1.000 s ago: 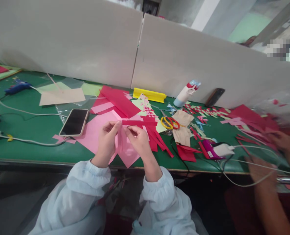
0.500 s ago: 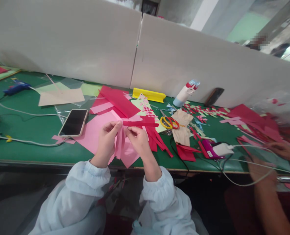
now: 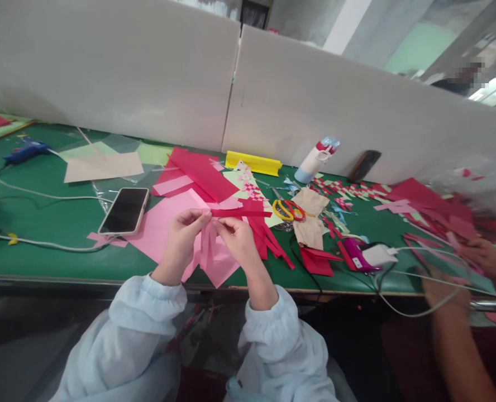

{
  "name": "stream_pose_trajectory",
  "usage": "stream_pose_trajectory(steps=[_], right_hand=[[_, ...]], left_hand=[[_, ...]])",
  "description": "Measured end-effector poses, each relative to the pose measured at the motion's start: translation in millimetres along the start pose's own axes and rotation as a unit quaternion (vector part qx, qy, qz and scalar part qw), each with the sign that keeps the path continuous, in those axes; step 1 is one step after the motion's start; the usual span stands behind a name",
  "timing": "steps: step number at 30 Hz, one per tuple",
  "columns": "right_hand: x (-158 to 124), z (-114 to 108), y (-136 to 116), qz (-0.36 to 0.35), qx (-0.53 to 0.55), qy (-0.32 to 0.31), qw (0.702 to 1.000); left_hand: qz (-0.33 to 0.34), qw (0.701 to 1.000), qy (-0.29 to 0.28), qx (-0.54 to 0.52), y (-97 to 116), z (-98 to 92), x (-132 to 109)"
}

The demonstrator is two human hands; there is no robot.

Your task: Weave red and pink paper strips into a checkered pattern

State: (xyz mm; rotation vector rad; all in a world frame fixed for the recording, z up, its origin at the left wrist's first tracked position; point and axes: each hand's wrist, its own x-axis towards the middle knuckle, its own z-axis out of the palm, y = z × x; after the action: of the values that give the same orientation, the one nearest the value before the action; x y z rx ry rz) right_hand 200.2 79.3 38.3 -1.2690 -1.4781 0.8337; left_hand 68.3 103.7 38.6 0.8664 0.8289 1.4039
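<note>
My left hand (image 3: 181, 239) and my right hand (image 3: 238, 240) meet over the front of the green table (image 3: 55, 215). Both pinch the top ends of several pink paper strips (image 3: 208, 248) that hang down between them. A red paper strip (image 3: 242, 213) sticks out sideways to the right from the pinch point. Under my hands lies a pink paper sheet (image 3: 164, 223). More red strips (image 3: 267, 237) fan out just right of my right hand.
A phone (image 3: 124, 210) lies left of my hands with a white cable (image 3: 42, 243) in front of it. Yellow scissors (image 3: 289, 210), a white bottle (image 3: 315, 161), a yellow holder (image 3: 254, 163) and a purple glue gun (image 3: 367, 255) sit further right. Another person's hands (image 3: 478, 262) handle red paper at the right.
The pink strips between my fingers have fanned apart slightly and my hands shifted a little up the table. The other person's hands moved among the red paper.
</note>
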Motion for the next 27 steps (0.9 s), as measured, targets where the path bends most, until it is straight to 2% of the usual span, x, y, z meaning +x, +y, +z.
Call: stream_pose_trajectory(steps=[10,16,20,24,27], right_hand=[[0,-1,-2,0.002,-0.008,0.0,1.0],[0,-2,1,0.018,-0.015,-0.014,1.0],[1,-2,3,0.018,-0.025,-0.025,0.999],[-1,-5,-1,0.02,-0.061,-0.068,0.996],[-6,-12,-8,0.0,-0.106,-0.152,0.983]], left_hand=[[-0.038,0.999,0.014,-0.023,0,0.6,0],[-0.032,0.997,-0.042,0.05,-1,-3.9,1],[-0.018,0.996,-0.048,0.071,-3,-6.1,2],[-0.008,0.996,-0.041,0.085,-3,-5.4,2],[0.007,0.996,-0.019,0.089,0,-4.7,3]])
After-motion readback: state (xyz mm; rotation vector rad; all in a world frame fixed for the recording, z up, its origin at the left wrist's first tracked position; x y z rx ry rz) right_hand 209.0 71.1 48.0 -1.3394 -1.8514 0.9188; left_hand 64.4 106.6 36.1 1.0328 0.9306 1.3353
